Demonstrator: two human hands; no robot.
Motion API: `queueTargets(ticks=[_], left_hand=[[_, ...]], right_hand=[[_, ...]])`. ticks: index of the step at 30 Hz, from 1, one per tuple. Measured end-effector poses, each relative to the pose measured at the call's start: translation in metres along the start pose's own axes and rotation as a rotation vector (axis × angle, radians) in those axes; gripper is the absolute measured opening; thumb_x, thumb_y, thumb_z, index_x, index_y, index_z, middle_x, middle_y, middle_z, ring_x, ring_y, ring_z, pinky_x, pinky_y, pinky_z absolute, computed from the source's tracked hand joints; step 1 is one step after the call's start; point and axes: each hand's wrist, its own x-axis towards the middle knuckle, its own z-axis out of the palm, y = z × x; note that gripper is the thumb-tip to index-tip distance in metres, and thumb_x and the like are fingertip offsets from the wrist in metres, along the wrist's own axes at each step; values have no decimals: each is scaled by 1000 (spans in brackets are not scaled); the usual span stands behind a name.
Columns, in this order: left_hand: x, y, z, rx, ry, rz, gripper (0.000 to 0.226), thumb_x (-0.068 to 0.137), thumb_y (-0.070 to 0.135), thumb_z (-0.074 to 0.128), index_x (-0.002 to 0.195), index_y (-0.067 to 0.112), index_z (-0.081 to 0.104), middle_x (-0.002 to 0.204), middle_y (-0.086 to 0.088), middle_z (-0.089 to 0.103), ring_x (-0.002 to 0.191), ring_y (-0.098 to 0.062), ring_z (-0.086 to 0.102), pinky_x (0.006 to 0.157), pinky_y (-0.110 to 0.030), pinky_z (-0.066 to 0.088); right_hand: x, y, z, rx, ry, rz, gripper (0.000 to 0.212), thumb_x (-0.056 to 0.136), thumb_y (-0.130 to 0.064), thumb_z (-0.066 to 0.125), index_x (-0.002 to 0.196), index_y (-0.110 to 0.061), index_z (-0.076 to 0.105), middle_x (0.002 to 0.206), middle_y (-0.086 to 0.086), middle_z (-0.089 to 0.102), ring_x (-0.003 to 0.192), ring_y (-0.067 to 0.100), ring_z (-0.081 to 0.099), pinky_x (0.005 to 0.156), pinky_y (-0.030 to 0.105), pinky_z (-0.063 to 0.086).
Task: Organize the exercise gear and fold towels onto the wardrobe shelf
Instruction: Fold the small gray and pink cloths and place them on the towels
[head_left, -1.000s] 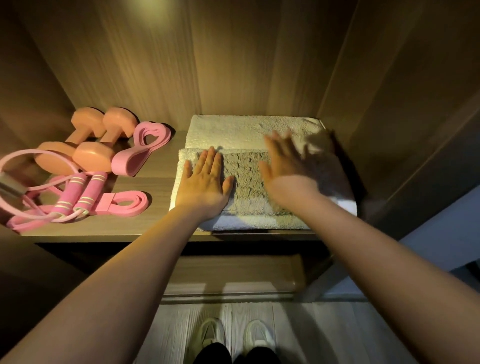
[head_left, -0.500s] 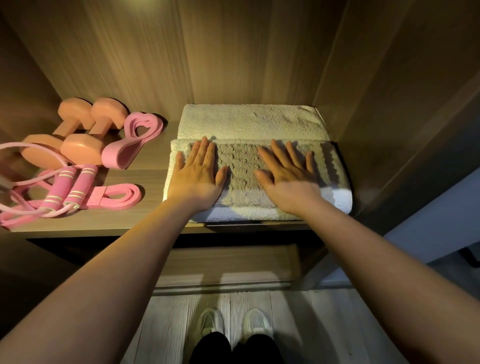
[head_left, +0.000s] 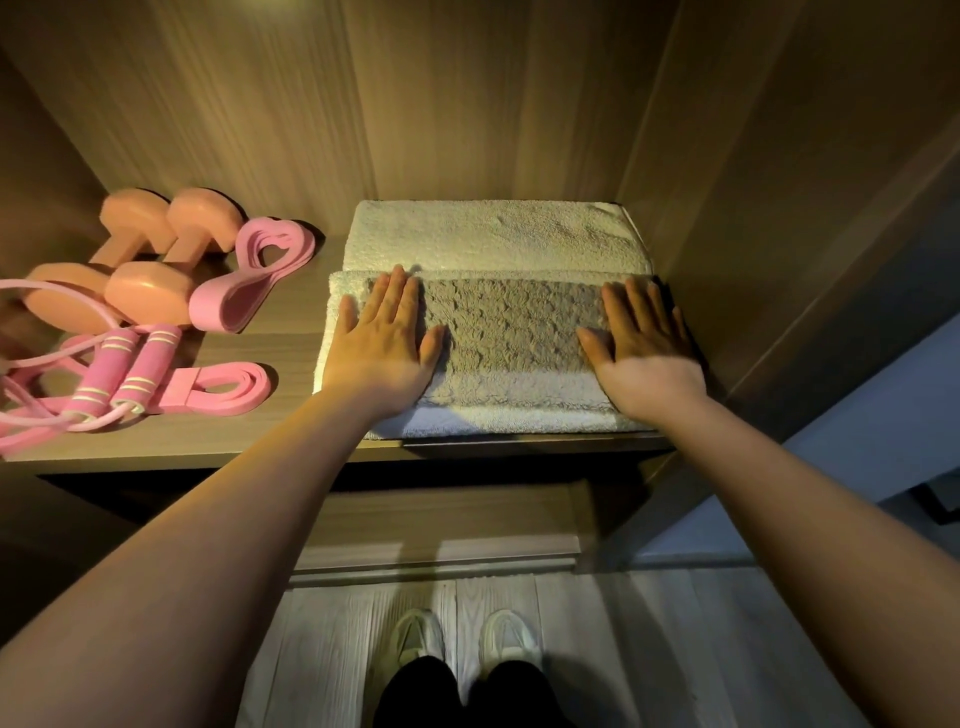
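A folded grey towel (head_left: 511, 332) lies on top of a folded white towel (head_left: 498, 421) at the front right of the wooden wardrobe shelf (head_left: 270, 431). Behind them lies another folded cream towel (head_left: 493, 236). My left hand (head_left: 382, 345) rests flat on the grey towel's left end, fingers straight. My right hand (head_left: 647, 351) rests flat on its right end. On the shelf's left sit two orange dumbbells (head_left: 132, 260), a pink heart-shaped band (head_left: 254, 275), a pink flat resistance band (head_left: 218, 387) and a pink skipping rope (head_left: 111, 376).
The wardrobe's side wall (head_left: 753, 208) stands close to the towels on the right, the back panel (head_left: 363, 104) just behind them. A lower shelf (head_left: 441, 525) shows beneath. My white shoes (head_left: 462, 644) stand on pale floorboards below.
My right hand came down onto the grey towel and then slid out to its right end. My left hand slid slightly left. The hands are now further apart.
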Motion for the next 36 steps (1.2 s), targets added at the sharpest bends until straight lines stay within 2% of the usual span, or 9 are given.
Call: queueTargets(ticks=[7,10,13,20,26,28,30,33,36], left_hand=[[7,31,-18,377,28,-69,78,87,51,-5,150,6,-19,157,-14,-26,145,-28,-23,117,-54,-12],[10,81,-11,268,81,115,77,84,51,-8,147,7,-19,156,-12,-22,146,-26,-19,119,-51,-8],[12,113,4,133,-49,213,70,97,49,11,154,12,-5,162,-8,-11,149,-21,-12,120,-48,-6],[9,65,11,137,-6,120,75,90,58,-4,153,17,-10,161,-4,-12,149,-19,-10,120,-46,-5],[-2,30,9,98,4,14,72,97,57,8,155,16,-2,163,-1,-8,149,-16,-8,120,-44,-6],[-1,31,10,92,16,12,72,97,56,8,155,15,-1,163,-2,-7,150,-17,-7,121,-44,-4],[-1,30,11,82,26,13,72,97,55,9,155,14,0,163,-3,-6,150,-17,-6,121,-45,-3],[0,28,13,98,20,10,74,94,56,6,155,14,0,163,-3,-6,150,-18,-5,120,-45,-3],[0,29,12,107,11,9,75,93,56,4,155,14,-1,163,-2,-7,150,-18,-7,120,-45,-3]], right_hand=[[3,0,1,-15,-5,12,67,97,-60,10,154,-31,-9,162,-3,-17,147,16,-19,120,39,-9],[4,-2,3,-6,35,15,66,99,-57,16,155,-27,-3,163,0,-11,149,19,-14,121,39,-6],[4,-1,4,-30,41,21,67,98,-57,15,155,-27,-4,163,1,-11,149,20,-13,121,39,-6],[3,2,3,-8,-10,19,68,95,-63,9,153,-33,-10,162,-3,-18,147,16,-19,119,38,-11],[-7,-4,-9,45,-51,30,67,98,-61,14,154,-31,-8,162,-2,-15,148,16,-16,121,38,-5],[-19,-5,-15,170,-25,65,66,100,-55,23,155,-26,0,163,8,11,149,24,13,118,40,18],[-41,-8,-20,418,126,126,58,102,-41,35,151,-12,23,128,15,52,119,33,52,90,35,42],[-82,-16,-24,754,413,176,35,100,-22,45,132,-8,50,117,-3,47,105,12,53,81,16,35],[-112,-19,-20,1101,426,364,37,100,-21,47,136,-17,50,128,-7,53,106,-1,54,90,10,42]])
